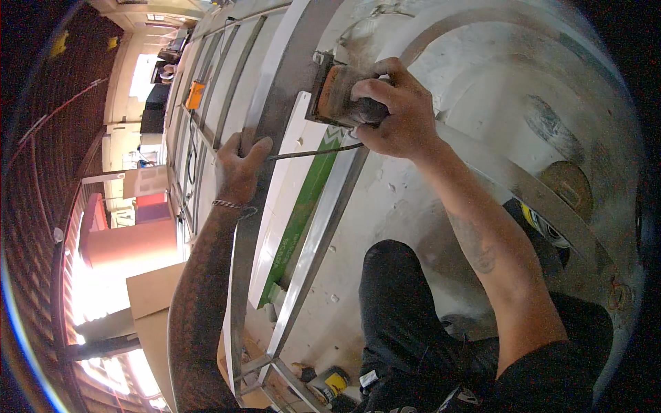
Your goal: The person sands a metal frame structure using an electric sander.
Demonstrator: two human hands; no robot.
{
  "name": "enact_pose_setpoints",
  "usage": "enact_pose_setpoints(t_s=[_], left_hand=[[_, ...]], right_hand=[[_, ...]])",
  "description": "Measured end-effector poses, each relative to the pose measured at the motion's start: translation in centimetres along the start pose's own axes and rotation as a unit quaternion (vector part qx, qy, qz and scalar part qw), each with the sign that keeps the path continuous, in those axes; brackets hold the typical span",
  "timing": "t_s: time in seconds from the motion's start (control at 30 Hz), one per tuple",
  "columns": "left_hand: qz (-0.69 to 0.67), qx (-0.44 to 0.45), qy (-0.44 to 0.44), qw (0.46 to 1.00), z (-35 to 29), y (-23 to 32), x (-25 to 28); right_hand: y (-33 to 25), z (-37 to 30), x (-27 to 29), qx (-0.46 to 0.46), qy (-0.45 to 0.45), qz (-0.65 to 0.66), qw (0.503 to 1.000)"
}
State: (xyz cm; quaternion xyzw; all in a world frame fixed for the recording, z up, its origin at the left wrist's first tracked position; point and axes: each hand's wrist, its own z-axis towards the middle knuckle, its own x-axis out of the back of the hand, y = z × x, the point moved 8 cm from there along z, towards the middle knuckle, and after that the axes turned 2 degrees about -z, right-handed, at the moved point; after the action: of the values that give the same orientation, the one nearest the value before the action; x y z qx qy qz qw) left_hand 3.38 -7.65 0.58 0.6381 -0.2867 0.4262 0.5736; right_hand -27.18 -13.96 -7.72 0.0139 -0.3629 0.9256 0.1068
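Observation:
My right hand (399, 110) is wrapped round a dusty orange and black electric sheet sander (335, 93), whose flat pad stands against the face of a long grey beam (292, 58). From the sander a dark cord (313, 152) runs left to my left hand (239, 165). That hand is closed at the beam's left edge, thumb and fingers bent, with the cord running into it. Whether it also grips the beam, I cannot tell. Beside the beam lies a white and green strip (303, 206), with a bare metal tube (317, 255) along its right side.
A metal rack with an orange box (195, 95) stands left of the beam. Cardboard (155, 292) sits at lower left. On the dusty floor (372, 199) are a yellow-and-black can (334, 382), a round dark disc (566, 187) and a curved grey bar (496, 175) near my right arm.

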Motion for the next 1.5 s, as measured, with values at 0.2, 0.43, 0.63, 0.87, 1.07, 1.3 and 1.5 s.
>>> enact_pose_setpoints(t_s=[0.2,0.43,0.63,0.87,1.07,1.3,1.5], left_hand=[[0.029,0.011,0.01,0.999,-0.2,-0.1,0.4],[-0.008,-0.002,0.032,0.999,0.0,0.1,0.4],[-0.04,0.001,0.033,0.999,-0.2,0.3,0.4],[-0.033,-0.033,0.04,0.998,-0.1,0.6,0.6],[-0.045,-0.013,0.04,0.998,0.0,-0.2,0.4],[0.0,0.001,0.025,1.0,0.1,0.3,0.1],[0.012,-0.014,0.051,0.999,0.1,0.4,0.6]], right_hand=[[-1.5,0.5,-0.5,0.027,-0.016,0.001,1.0],[-0.8,-0.1,-0.3,0.018,-0.006,-0.024,1.0],[-2.9,0.2,-0.9,0.079,-0.009,-0.012,0.997],[-2.5,0.2,-0.6,0.062,-0.001,-0.023,0.998],[-2.8,-0.1,-1.0,0.087,-0.009,-0.021,0.996],[-3.7,0.5,-0.5,0.083,-0.021,-0.007,0.996],[-3.7,0.6,-0.6,0.093,-0.014,-0.018,0.995]])
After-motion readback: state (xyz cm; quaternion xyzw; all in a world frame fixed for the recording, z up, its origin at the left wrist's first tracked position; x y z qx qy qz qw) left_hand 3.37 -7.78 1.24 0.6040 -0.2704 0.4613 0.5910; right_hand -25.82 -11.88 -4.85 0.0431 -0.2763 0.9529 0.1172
